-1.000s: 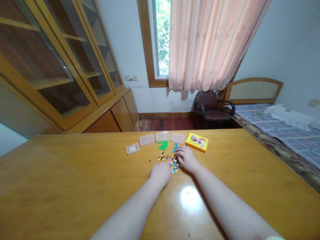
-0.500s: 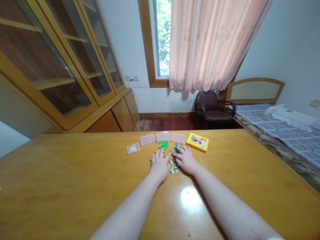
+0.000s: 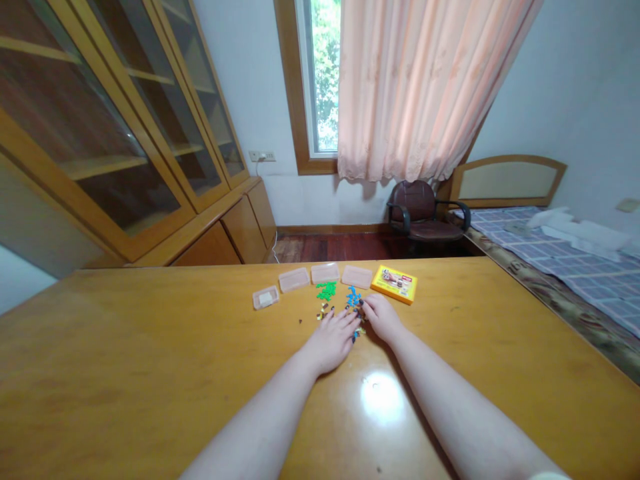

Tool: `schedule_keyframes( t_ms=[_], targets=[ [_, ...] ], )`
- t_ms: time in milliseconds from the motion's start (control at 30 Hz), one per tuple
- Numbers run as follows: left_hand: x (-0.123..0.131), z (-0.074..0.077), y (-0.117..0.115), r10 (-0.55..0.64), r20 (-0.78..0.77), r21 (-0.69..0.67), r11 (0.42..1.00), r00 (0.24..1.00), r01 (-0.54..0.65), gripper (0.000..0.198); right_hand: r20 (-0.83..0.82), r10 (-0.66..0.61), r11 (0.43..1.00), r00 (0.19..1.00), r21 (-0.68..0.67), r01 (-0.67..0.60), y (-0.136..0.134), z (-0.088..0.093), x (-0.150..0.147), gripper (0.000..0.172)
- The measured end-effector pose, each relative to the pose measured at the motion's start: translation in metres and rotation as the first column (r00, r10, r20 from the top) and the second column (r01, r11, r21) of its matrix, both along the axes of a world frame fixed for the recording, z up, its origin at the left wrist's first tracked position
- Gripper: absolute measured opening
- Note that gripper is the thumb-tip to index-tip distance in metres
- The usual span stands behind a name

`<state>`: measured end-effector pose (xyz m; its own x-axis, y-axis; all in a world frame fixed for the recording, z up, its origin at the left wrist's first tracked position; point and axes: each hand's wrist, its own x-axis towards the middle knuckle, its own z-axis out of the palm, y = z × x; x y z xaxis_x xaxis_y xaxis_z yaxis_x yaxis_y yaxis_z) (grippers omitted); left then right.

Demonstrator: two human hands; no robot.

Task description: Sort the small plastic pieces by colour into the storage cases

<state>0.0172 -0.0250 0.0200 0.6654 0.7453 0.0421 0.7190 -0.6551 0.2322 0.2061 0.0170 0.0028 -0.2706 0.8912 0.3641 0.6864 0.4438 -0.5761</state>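
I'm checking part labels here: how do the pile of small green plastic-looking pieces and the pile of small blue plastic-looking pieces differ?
Spread: the green pile looks wider from side to side than the blue pile.
Place: the green pile lies left of the blue pile, as the camera sees it.
Nearness: the blue pile is close to the bare right hand; the green pile is farther from it.
Both lie loose on the yellow-brown wooden table.
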Motion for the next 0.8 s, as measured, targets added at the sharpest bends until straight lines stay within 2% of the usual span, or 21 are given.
schedule_keyframes(
  t_ms=[67, 233, 300, 500, 600, 700, 800],
  targets=[
    [0.000, -0.005, 0.000, -0.059, -0.034, -0.059, 0.997, 0.998, 0.057, 0.051, -0.002, -0.002, 1.000, 1.000, 0.009, 0.002, 0.001, 0.000, 0.001, 0.030],
    [0.001, -0.007, -0.001, 0.027, -0.098, -0.075, 0.997, 0.995, -0.035, 0.057, 0.034, 0.154, 0.988, 0.987, 0.015, -0.155, -0.001, 0.001, -0.002, 0.024],
    [0.002, -0.006, -0.002, 0.069, -0.116, -0.070, 0.995, 0.991, -0.077, 0.057, 0.088, 0.147, 0.989, 0.985, 0.014, -0.148, -0.001, 0.000, -0.003, 0.027],
    [0.005, 0.002, -0.006, 0.250, -0.119, 0.003, 0.968, 0.961, -0.252, 0.049, 0.233, -0.025, 1.000, 0.972, 0.012, 0.023, -0.001, 0.003, -0.002, 0.033],
    [0.006, 0.009, -0.006, 0.335, -0.100, 0.045, 0.942, 0.937, -0.332, 0.041, 0.219, 0.081, 0.995, 0.972, 0.043, -0.093, -0.004, 0.008, -0.001, 0.032],
    [0.006, 0.017, -0.007, 0.276, -0.086, 0.058, 0.961, 0.957, -0.272, 0.033, 0.209, 0.221, 0.969, 0.953, 0.063, -0.238, -0.006, 0.010, -0.002, 0.035],
    [0.006, 0.021, -0.008, 0.182, -0.098, 0.068, 0.982, 0.978, -0.176, 0.029, 0.223, 0.194, 0.975, 0.955, 0.066, -0.214, -0.006, 0.008, -0.002, 0.039]
  ],
)
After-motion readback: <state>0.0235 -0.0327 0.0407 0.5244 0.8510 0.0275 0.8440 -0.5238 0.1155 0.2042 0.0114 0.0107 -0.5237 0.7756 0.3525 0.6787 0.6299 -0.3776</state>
